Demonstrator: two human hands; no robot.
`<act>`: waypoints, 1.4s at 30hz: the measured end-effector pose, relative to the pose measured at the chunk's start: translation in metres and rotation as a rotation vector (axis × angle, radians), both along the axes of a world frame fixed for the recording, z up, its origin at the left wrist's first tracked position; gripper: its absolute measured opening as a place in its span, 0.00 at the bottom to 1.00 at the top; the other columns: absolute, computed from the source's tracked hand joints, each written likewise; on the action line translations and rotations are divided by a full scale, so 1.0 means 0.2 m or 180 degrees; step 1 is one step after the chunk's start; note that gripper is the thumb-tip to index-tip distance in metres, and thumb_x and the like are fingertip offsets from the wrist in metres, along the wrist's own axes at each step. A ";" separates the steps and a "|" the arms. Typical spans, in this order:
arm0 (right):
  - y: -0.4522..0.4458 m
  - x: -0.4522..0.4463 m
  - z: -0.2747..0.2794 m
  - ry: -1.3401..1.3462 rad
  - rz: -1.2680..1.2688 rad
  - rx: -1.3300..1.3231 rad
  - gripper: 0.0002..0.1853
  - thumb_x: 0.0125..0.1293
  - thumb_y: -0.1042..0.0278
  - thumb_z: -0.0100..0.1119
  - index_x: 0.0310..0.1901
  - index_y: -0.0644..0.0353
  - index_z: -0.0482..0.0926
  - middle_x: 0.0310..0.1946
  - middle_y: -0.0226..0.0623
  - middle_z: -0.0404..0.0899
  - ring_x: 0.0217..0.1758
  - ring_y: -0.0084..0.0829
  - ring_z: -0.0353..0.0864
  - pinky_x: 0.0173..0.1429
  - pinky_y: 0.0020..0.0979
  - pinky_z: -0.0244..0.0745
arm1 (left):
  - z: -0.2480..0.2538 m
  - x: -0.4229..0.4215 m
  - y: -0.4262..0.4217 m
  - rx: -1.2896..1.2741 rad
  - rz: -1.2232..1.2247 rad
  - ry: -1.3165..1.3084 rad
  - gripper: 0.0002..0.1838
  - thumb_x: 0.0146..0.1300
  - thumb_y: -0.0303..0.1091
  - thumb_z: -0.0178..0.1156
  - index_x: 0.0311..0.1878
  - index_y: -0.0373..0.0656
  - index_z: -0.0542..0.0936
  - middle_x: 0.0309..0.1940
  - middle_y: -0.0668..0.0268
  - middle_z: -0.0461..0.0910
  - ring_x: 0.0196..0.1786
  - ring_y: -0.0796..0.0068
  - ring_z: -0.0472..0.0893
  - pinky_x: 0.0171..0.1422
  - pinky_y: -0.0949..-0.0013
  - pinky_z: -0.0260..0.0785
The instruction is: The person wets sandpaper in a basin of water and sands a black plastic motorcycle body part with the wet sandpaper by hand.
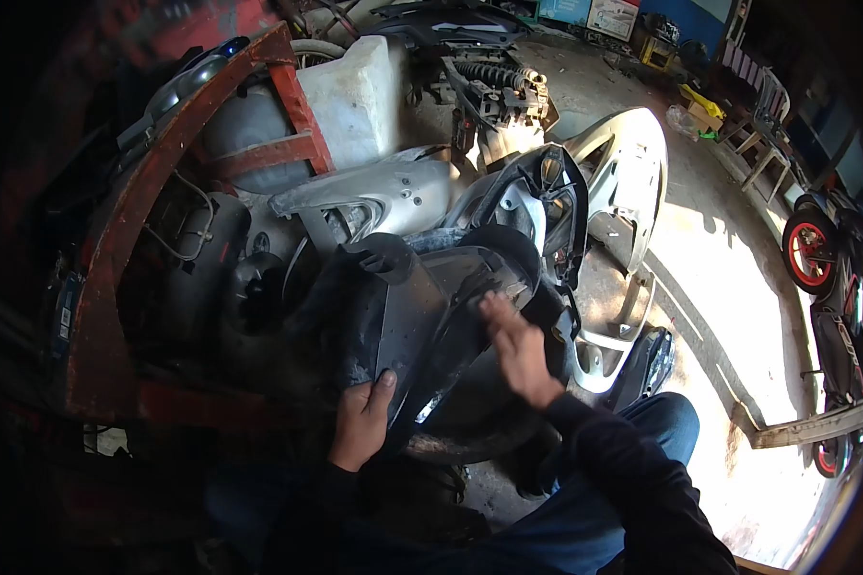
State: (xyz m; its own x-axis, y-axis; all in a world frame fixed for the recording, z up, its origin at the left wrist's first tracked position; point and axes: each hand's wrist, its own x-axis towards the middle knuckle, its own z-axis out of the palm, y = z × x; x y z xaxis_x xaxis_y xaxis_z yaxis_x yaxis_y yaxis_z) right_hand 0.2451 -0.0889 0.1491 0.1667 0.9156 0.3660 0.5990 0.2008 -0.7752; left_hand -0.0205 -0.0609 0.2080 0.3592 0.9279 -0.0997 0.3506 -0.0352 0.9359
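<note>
A dark plastic motorcycle body panel (412, 299), dusty and scuffed, lies tilted in front of me. My left hand (362, 422) grips its near lower edge, thumb on top and the other fingers hidden underneath. At the panel's right side is my right hand (516, 347), fingers stretched out and slightly blurred, holding nothing. It is over the dark surface; I cannot tell whether the fingertips touch it. Behind the panel lie a silver body cover (403, 196) and a black-edged fairing piece (547, 206).
A rusty red metal frame (115, 259) stands on the left. A pale fairing (633, 172) leans at the right, with a coil shock absorber (499, 77) behind it. A motorcycle with a red-rimmed wheel (810, 251) and a plastic chair (769, 120) are far right.
</note>
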 end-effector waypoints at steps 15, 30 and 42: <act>0.04 0.10 0.02 0.0263 -0.0139 -0.0317 0.23 0.63 0.79 0.44 0.58 0.67 0.79 0.65 0.56 0.71 0.73 0.50 0.66 0.77 0.41 0.60 | 0.02 0.02 0.01 -0.0017 -0.0036 0.0021 0.32 0.76 0.52 0.52 0.22 0.32 0.70 0.14 0.69 0.60 0.23 0.83 0.61 0.28 0.66 0.55; 0.02 0.04 0.01 0.1098 -0.0035 0.0017 0.20 0.69 0.74 0.44 0.58 0.71 0.78 0.63 0.57 0.74 0.76 0.49 0.63 0.79 0.42 0.53 | 0.02 0.01 0.03 -0.0005 0.0029 -0.0046 0.32 0.76 0.51 0.53 0.21 0.33 0.69 0.15 0.71 0.59 0.23 0.83 0.60 0.27 0.67 0.54; -0.19 -0.22 0.05 0.0467 0.0376 0.0200 0.21 0.72 0.76 0.42 0.63 0.69 0.74 0.71 0.54 0.66 0.80 0.50 0.54 0.81 0.41 0.48 | 0.06 0.03 0.04 -0.0220 0.0120 -0.0067 0.32 0.75 0.53 0.53 0.20 0.36 0.68 0.16 0.74 0.60 0.24 0.85 0.60 0.28 0.68 0.55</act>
